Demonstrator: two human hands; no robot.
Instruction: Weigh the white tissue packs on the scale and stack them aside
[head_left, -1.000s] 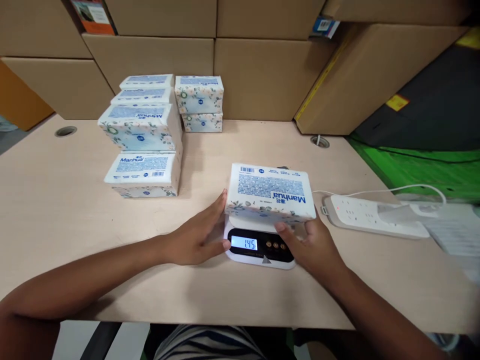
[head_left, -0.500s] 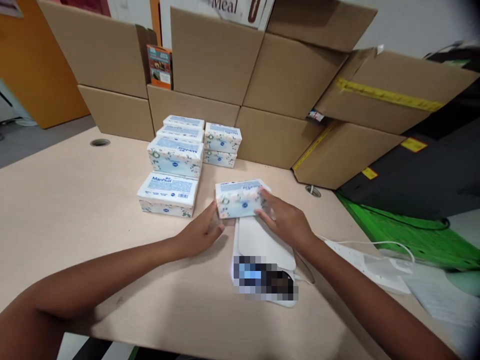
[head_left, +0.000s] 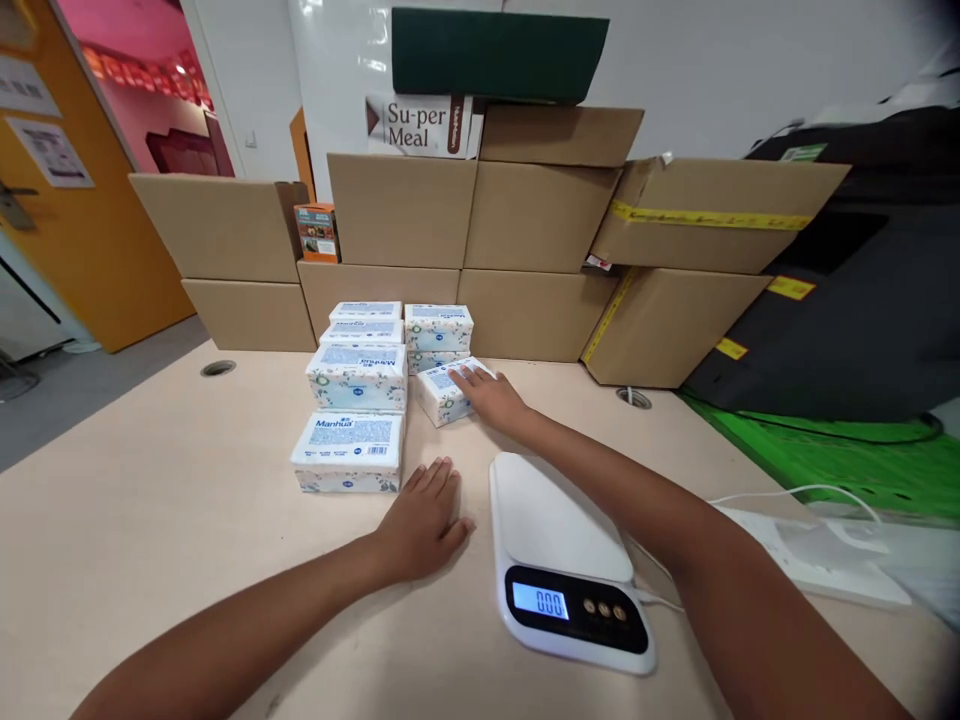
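My right hand (head_left: 495, 400) lies over the top and right side of a tissue pack (head_left: 446, 395), its fingers on the upper face. That pack sits at an angle on the table, just in front of a stack of two similar packs (head_left: 439, 328). Flat on the table, with fingers stretched out, my left hand (head_left: 424, 520) holds nothing. It is closest to the front Manhua tissue pack (head_left: 347, 450) of the left row. Under my right forearm, a white digital kitchen scale (head_left: 555, 520) has a bare platform and reads 0.00.
Several more tissue packs (head_left: 356, 375) stand in a row behind the front one. Cardboard boxes (head_left: 405, 210) line the table's back edge. A white power strip (head_left: 817, 560) with cables lies at right. Cable holes (head_left: 218, 368) pierce the table (head_left: 150, 500).
The tissue pack moved from the scale's far end to the table in front of the two-pack stack, under my right hand. My left hand left it and now lies flat. The view tilted up.
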